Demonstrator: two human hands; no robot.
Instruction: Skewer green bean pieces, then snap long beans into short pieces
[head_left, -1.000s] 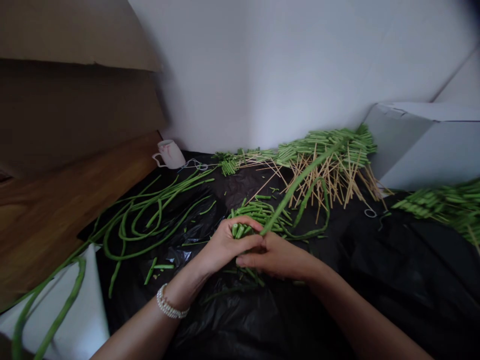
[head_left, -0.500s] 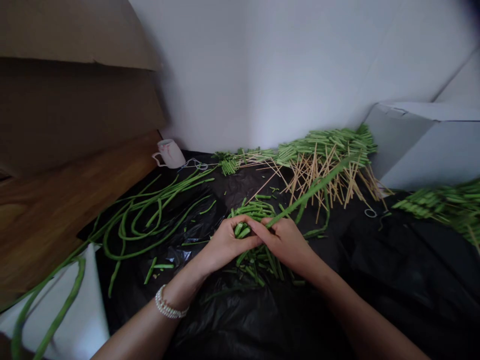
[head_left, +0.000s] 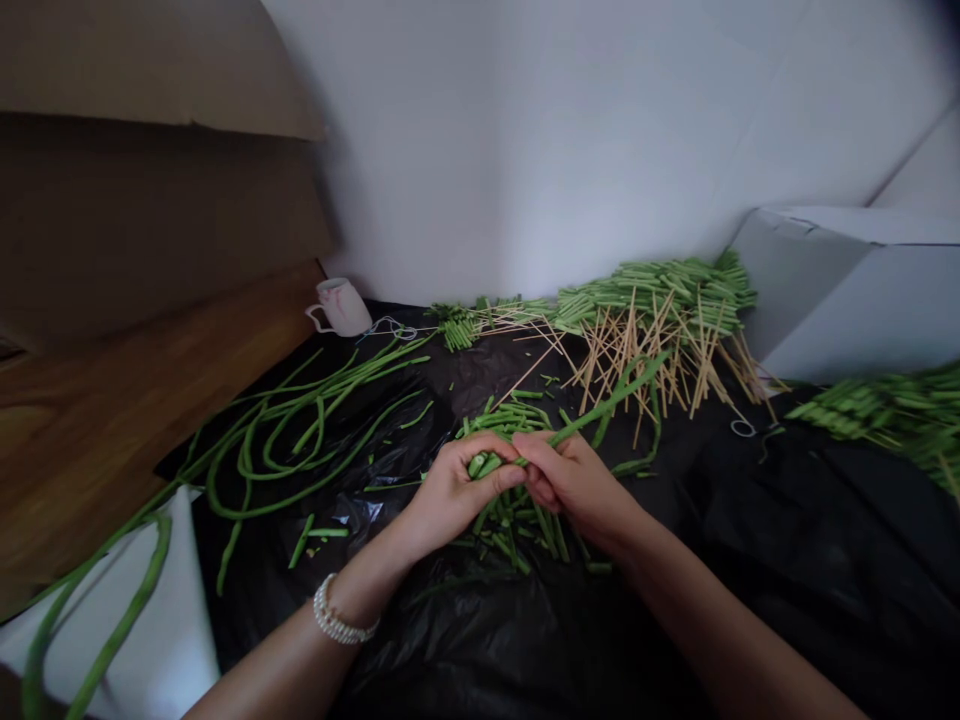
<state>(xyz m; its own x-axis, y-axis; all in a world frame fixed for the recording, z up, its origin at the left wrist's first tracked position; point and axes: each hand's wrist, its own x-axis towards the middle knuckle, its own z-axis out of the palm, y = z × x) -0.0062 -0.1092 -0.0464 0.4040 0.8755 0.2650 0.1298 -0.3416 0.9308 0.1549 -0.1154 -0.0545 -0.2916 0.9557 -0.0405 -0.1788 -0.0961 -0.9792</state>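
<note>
My left hand (head_left: 450, 490) is closed round a bundle of short cut green bean pieces (head_left: 486, 463). My right hand (head_left: 574, 480) pinches one long green bean (head_left: 607, 402) close to that bundle; the bean's free end points up and to the right. Both hands meet above a loose pile of cut bean pieces (head_left: 517, 525) on black plastic sheeting (head_left: 750, 540). A pearl bracelet (head_left: 337, 615) is on my left wrist.
Uncut long beans (head_left: 300, 430) sprawl at the left. Wooden skewers with bean pieces (head_left: 660, 320) are heaped at the back, more (head_left: 885, 410) at the right. A white mug (head_left: 339, 306) stands by the wall, a grey box (head_left: 847, 290) at the right, a wooden surface (head_left: 112, 420) at the left.
The long bean has been drawn down through my right hand, so its free end is shorter and lower. My right hand has shifted slightly up against my left.
</note>
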